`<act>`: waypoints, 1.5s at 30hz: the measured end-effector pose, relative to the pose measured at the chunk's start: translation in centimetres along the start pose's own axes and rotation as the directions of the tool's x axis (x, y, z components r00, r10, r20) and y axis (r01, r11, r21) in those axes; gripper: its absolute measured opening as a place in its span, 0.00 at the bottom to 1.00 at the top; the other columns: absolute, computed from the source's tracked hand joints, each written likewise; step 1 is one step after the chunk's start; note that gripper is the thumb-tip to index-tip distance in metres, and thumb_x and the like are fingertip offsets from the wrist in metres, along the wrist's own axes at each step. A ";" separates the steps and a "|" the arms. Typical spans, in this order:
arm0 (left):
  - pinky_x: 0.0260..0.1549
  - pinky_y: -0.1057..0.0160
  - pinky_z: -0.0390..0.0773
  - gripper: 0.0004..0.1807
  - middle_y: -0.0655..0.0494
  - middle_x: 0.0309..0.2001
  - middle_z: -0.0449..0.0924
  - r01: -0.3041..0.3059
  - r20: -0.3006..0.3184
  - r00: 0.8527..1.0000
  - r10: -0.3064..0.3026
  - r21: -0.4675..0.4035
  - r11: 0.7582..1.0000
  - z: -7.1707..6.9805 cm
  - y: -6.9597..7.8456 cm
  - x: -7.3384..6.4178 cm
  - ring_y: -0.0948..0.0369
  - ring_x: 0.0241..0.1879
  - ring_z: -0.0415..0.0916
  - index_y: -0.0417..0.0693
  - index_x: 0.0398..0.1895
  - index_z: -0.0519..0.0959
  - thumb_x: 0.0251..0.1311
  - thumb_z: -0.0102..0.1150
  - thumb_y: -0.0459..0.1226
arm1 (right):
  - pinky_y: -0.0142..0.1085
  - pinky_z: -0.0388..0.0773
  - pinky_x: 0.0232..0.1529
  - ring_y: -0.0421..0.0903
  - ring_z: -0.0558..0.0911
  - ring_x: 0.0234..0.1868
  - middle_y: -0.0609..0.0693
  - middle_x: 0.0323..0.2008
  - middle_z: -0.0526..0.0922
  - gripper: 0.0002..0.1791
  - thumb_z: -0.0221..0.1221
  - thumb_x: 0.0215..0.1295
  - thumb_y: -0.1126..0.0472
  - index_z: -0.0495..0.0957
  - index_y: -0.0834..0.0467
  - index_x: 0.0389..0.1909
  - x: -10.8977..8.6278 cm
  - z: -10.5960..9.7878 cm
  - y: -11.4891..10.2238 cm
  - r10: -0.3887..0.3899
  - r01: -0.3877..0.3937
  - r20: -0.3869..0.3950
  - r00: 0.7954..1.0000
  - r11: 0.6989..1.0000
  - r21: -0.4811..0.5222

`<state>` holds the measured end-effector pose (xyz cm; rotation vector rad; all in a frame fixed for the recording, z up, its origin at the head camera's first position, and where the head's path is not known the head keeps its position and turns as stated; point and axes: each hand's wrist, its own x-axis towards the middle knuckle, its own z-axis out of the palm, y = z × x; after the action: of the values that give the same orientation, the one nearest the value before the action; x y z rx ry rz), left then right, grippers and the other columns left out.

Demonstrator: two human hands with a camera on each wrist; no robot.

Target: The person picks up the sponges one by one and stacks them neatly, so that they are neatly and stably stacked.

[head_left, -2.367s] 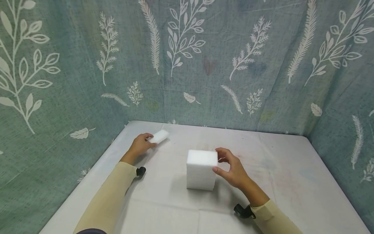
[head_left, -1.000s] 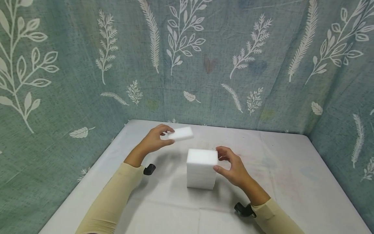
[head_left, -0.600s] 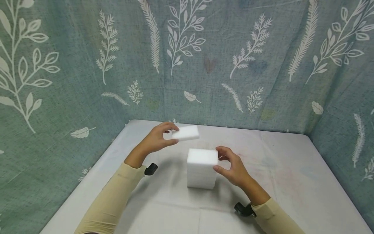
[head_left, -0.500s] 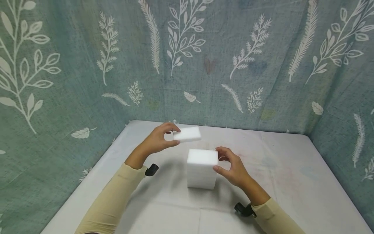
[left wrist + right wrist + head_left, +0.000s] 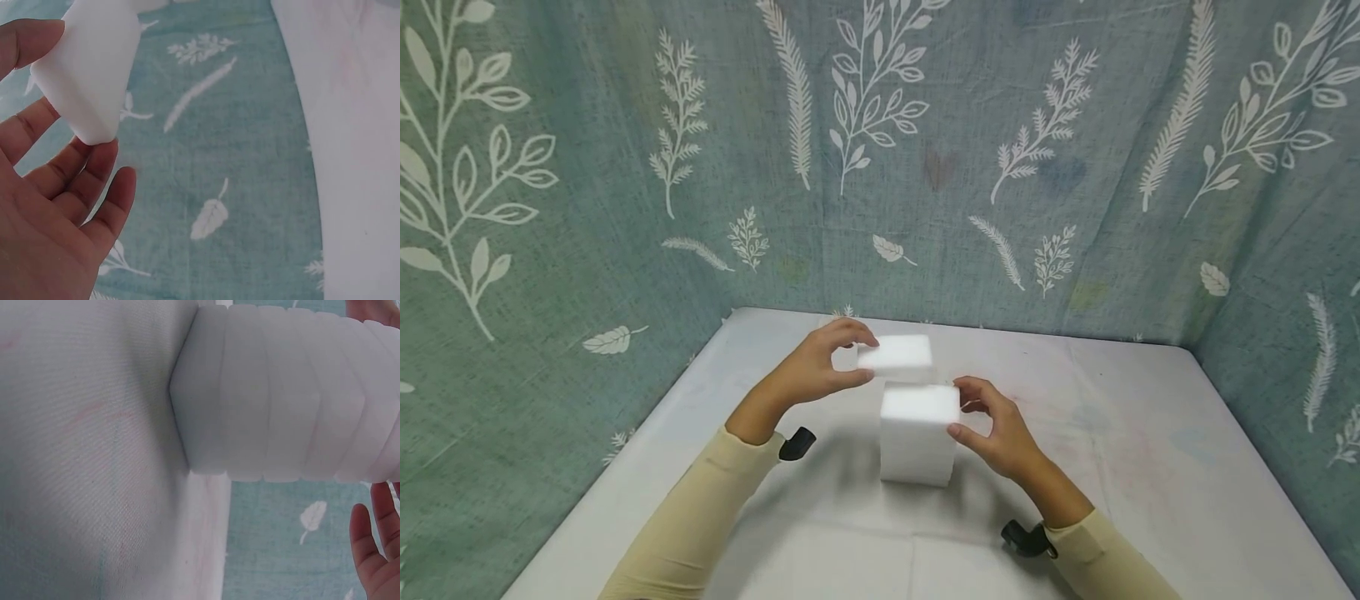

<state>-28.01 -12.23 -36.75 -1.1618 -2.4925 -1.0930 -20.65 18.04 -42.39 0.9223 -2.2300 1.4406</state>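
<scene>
A white sponge block point(image 5: 897, 356) is pinched by my left hand point(image 5: 812, 367), thumb in front and fingers behind. It hangs just above and behind a stack of white sponges point(image 5: 917, 446), slightly left of it. The left wrist view shows the held sponge point(image 5: 94, 69) between thumb and fingertips. My right hand point(image 5: 1003, 433) grips the upper right side of the stack, thumb at the front and fingers at the back. From the right wrist view, the stack point(image 5: 281, 394) is several flat layers resting on one another; part of its top lies outside that frame.
The stack stands on a white cloth-covered table point(image 5: 820, 550). Green curtains point(image 5: 925, 250) with white leaf prints hang behind and on both sides. Black wrist cameras point(image 5: 1028, 539) stick out from both sleeves.
My left hand picked up the sponge from the far left of the table and carried it right, to just above and behind the stack. My right hand stays at the stack.
</scene>
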 end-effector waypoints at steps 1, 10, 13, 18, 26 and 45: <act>0.54 0.52 0.71 0.19 0.60 0.55 0.73 -0.007 0.002 1.000 0.007 -0.002 1.000 0.1 0.2 0.0 0.60 0.56 0.68 0.53 0.51 0.79 0.57 0.69 0.43 | 0.58 0.76 0.48 0.52 0.78 0.47 0.59 0.46 0.79 0.28 0.66 0.54 0.70 0.69 0.71 0.57 0.0 0.0 0.0 0.003 -0.003 0.001 1.000 1.000 0.001; 0.54 0.52 0.72 0.18 0.60 0.54 0.73 -0.065 -0.008 0.998 0.065 -0.019 0.998 1.3 1.3 0.4 0.60 0.55 0.70 0.53 0.51 0.79 0.58 0.69 0.43 | 0.58 0.76 0.46 0.52 0.78 0.46 0.60 0.45 0.78 0.28 0.65 0.53 0.72 0.69 0.71 0.56 0.0 -0.1 0.1 -0.023 0.023 -0.006 1.000 1.000 0.016; 0.55 0.52 0.72 0.18 0.62 0.54 0.73 -0.068 -0.006 0.998 0.068 -0.034 0.997 1.7 1.4 0.4 0.61 0.54 0.70 0.54 0.51 0.78 0.57 0.69 0.43 | 0.59 0.76 0.46 0.52 0.78 0.46 0.60 0.45 0.78 0.28 0.65 0.53 0.72 0.69 0.72 0.56 0.0 -0.1 0.1 -0.032 0.033 -0.004 0.999 0.999 0.022; 0.54 0.53 0.72 0.18 0.65 0.53 0.73 -0.073 0.010 0.997 0.073 -0.041 0.997 2.1 1.8 0.4 0.62 0.54 0.70 0.56 0.50 0.79 0.56 0.69 0.42 | 0.59 0.76 0.46 0.52 0.78 0.46 0.60 0.47 0.78 0.28 0.65 0.54 0.72 0.70 0.70 0.57 0.0 -0.1 0.2 -0.022 0.022 0.000 1.000 0.999 0.026; 0.54 0.53 0.72 0.18 0.66 0.52 0.73 -0.085 0.041 0.995 0.087 -0.039 0.996 2.3 2.5 0.2 0.64 0.54 0.70 0.58 0.49 0.79 0.55 0.70 0.39 | 0.57 0.76 0.46 0.52 0.78 0.47 0.59 0.47 0.79 0.28 0.64 0.55 0.71 0.69 0.70 0.58 0.0 -0.1 0.2 -0.011 0.010 0.009 1.000 1.000 0.025; 0.55 0.57 0.72 0.19 0.66 0.53 0.73 -0.097 0.072 0.992 0.100 -0.036 0.995 2.6 3.2 -0.2 0.64 0.56 0.69 0.57 0.49 0.79 0.55 0.71 0.41 | 0.58 0.75 0.48 0.54 0.78 0.47 0.60 0.47 0.79 0.29 0.64 0.57 0.69 0.68 0.70 0.59 0.0 0.0 -0.2 0.030 -0.030 0.015 0.999 0.999 0.012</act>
<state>-25.18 -9.22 -36.99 -1.3421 -2.4503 -1.0869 -20.54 18.02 -42.28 0.9108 -2.2575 1.4661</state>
